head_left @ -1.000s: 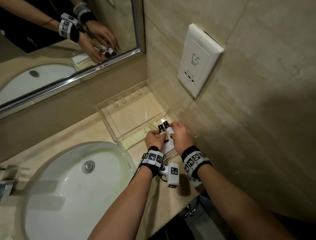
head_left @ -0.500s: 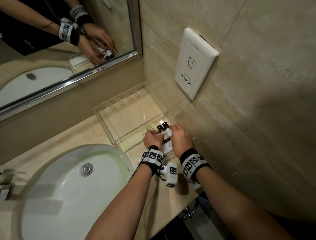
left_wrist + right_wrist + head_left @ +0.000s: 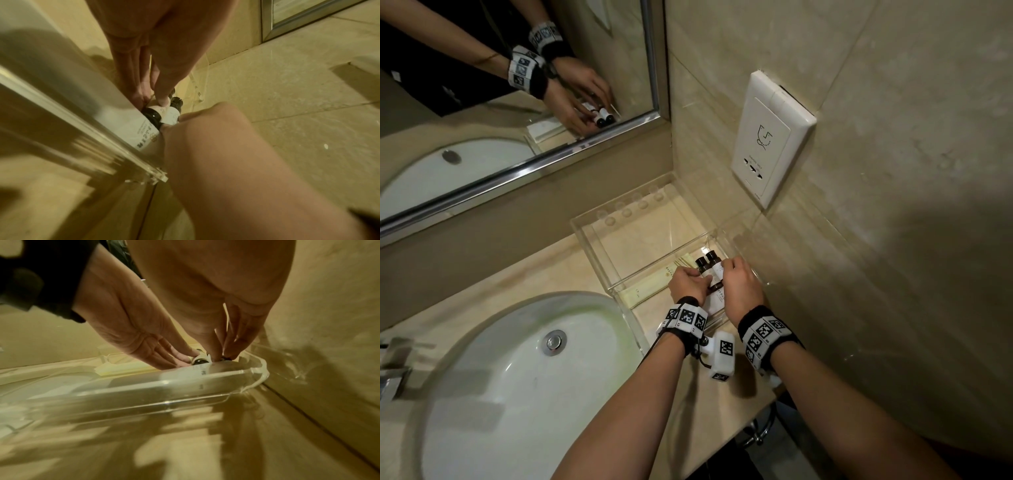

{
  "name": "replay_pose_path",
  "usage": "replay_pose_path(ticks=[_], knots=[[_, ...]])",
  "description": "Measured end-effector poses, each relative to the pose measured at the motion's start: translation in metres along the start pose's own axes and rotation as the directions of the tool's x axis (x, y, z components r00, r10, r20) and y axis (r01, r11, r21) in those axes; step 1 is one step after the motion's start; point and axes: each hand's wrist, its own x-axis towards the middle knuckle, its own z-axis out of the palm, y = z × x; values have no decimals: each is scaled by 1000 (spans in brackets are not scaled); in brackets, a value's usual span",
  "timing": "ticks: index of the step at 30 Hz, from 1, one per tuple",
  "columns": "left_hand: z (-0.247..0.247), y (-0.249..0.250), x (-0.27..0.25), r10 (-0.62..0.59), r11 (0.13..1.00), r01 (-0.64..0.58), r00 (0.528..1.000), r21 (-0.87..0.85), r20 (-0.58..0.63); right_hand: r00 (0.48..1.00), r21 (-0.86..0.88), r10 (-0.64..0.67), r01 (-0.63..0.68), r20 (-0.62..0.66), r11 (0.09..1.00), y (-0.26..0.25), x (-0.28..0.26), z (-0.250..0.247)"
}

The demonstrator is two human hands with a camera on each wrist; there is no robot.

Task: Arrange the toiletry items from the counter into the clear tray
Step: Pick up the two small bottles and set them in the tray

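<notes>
2 bottles [image 3: 709, 265] beside tray wall [image 3: 599, 253]

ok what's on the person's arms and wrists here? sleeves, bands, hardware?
Forearms are bare, no sleeves in view. Each wrist carries a black band wrapped with white tiles printed with black square fiducial markers: left wristband, right wristband. A white boxy camera module with its own markers hangs under the left wrist, with a thin black cable running from it. Left hand and right hand are ungloved.
</notes>
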Motion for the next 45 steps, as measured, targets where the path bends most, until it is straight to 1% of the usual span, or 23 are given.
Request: replay_pose_path(ticks=[5,9,11,15,19,23,26,28,31,35,37,41,43,45], knots=[[-5,-4,0,-16,999,16,1000,34,0,999,6,-16,17,-37,1000,-1,-7,-4],[-16,2,-10,4,997,-4,1000,77,8,997,98,3,4,-75,995,-1,-18,-8],[-26,5,-15,7,998,-7,1000,69,9,997,152,-4,17,-81,988,-1,-22,-10],[-55,-1,-24,29,999,-29,1000,14,-9,995,292,-83,96,-59,952,-7,-27,-6],[-98,-16,-41,45,997,-47,998,-55,-33,981,382,-195,178,4,907,-32,-29,-3],[-152,-35,-67,57,989,-76,988,-128,-143,948,472,-319,283,-3,835,-75,-32,1],[-193,-52,-87,33,986,-70,972,-154,-232,905,505,-424,359,15,785,-115,-41,11],[-222,-66,-99,7,983,-62,954,-173,-298,866,512,-499,412,37,753,-142,-52,20],[-266,-90,-122,-45,974,-49,915,-221,-401,793,531,-606,485,69,695,-181,-75,36],[-318,-122,-153,-112,960,-44,846,-278,-521,690,548,-711,546,136,634,-232,-108,54],[-344,-139,-166,-134,951,-52,820,-305,-556,637,554,-751,568,172,609,-256,-124,62],[-393,-171,-185,-189,935,-51,767,-352,-613,549,562,-807,605,218,564,-301,-154,83],[-419,-190,-193,-216,930,-46,737,-366,-641,515,555,-825,626,234,548,-324,-169,97],[-444,-213,-199,-247,933,-13,704,-360,-665,486,540,-836,645,257,541,-345,-187,112]])
